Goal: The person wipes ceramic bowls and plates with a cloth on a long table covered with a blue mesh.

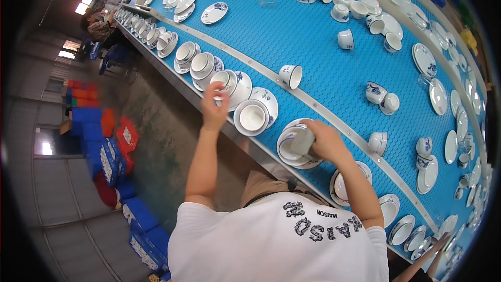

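Observation:
My right hand grips a small pale cup, blurred by motion. The cup is tilted over a white bowl that sits on a plate at the belt's near edge. Farther left, my left hand is raised with its thumb and fingers apart, close to a small cup stacked in a bowl. Whether it touches that stack I cannot tell. Between my hands a cup sits inside a bowl, resting on a blue-patterned plate.
A metal divider rail runs along the blue belt. Beyond it lie scattered patterned cups and plates. Similar stacks line the near lane. Blue crates stand on the left; a person sits far left, another person's hand shows lower right.

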A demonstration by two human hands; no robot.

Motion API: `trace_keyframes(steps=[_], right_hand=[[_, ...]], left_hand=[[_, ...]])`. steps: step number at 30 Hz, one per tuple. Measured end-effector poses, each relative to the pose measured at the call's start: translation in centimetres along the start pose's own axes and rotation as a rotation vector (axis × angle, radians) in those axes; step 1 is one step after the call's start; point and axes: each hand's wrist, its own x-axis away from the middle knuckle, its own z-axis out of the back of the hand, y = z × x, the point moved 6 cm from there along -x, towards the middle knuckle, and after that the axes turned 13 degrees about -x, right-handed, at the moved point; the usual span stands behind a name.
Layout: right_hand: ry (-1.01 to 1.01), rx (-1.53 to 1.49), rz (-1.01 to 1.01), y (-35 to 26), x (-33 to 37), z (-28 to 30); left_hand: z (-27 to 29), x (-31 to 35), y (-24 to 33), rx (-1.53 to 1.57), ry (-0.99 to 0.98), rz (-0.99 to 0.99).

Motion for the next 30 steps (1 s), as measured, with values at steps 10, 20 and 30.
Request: trace_keyframes(steps=[10,20,30], right_hand=[[0.274,-0.295,-0.288,6.0,-15.9,-4.9],[0.490,-0.165,-0.643,1.1,-20.7,-5.6],[0.510,-0.151,-0.828,-1.0,-21.9,-5.2]], left_hand=[[12.5,-22.7,-33.3,-0.711,0.211,0.223],[19.5,-47.0,-63.7,-1.101,-0.163,0.491],[12.8,-52.3,-74.5,-0.651,-0.493,0.251]])
